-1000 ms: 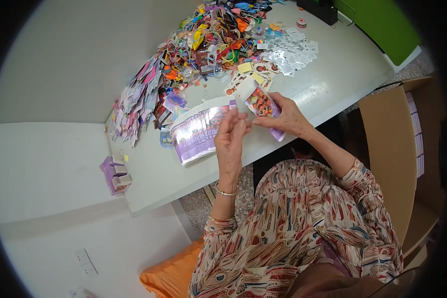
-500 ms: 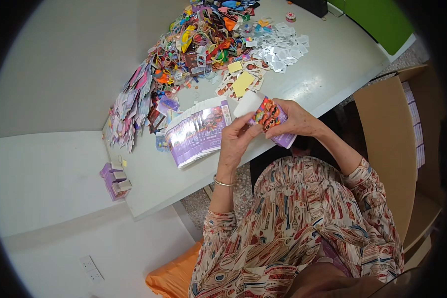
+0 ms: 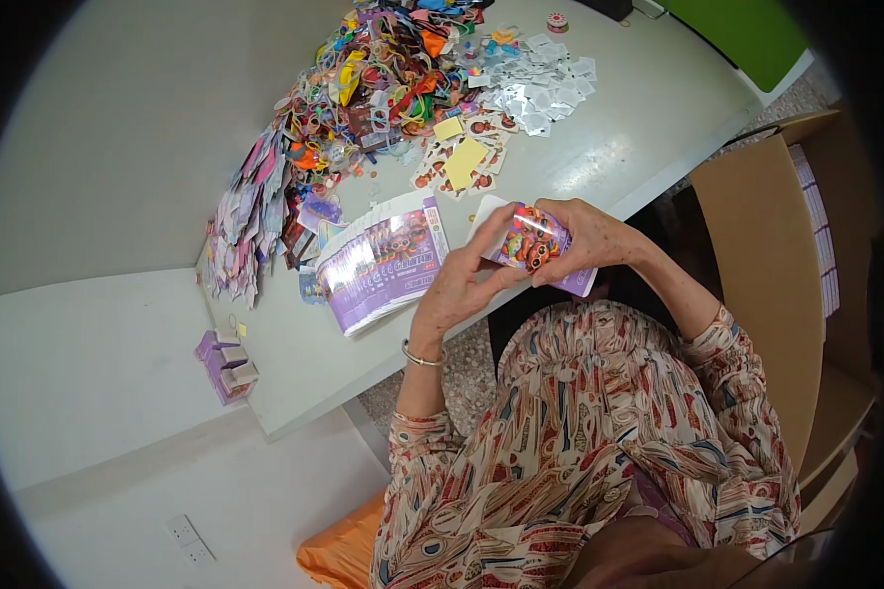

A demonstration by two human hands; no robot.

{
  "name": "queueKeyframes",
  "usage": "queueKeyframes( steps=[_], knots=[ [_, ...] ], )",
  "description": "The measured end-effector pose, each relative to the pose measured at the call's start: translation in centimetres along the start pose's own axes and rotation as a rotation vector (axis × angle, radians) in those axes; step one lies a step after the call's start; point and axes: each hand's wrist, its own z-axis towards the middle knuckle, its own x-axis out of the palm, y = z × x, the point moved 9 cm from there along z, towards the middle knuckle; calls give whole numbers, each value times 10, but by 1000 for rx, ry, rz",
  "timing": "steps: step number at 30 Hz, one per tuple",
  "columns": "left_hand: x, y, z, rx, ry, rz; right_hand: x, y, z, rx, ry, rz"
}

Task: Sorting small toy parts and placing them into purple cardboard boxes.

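Observation:
Above my lap, at the table's near edge, both hands hold a flat purple carton [image 3: 538, 234] with bright cartoon figures on its face and a white end flap. My left hand [image 3: 460, 283] grips the flap side, fingers over the top and thumb below. Around the opposite side closes my right hand [image 3: 591, 239], its thumb on the printed face. Just left of my left hand lies a fanned stack of similar purple printed cartons [image 3: 381, 267]. Cards with red cartoon figures [image 3: 481, 128] and a yellow paper [image 3: 465, 162] lie beyond the hands.
A large heap of colourful small trinkets [image 3: 363, 98] covers the far left of the table [image 3: 648, 118]. Beside it are silvery packets [image 3: 540, 83] and layered pastel sheets [image 3: 246, 216]. Small purple boxes [image 3: 226, 365] stand at the left edge. An open cardboard box [image 3: 761, 294] is at right.
My left fingers have shifted higher over the white flap, covering more of it. The carton has turned slightly flatter in my hands. The whole view has shifted slightly.

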Motion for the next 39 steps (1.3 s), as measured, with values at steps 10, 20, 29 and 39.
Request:
queueKeyframes(
  steps=[10, 20, 29, 39],
  knots=[
    [8, -11, 3, 47, -258, 240, -14, 7, 0, 73, -195, -242],
    [-4, 40, 1, -372, -489, -702, -13, 6, -8, 127, -169, -272],
    [0, 44, -2, -369, -532, -690, -10, 2, -12, 123, -157, -286],
    [11, 16, -4, -197, -494, -125, -14, -3, -13, 49, -262, -248]
  ],
)
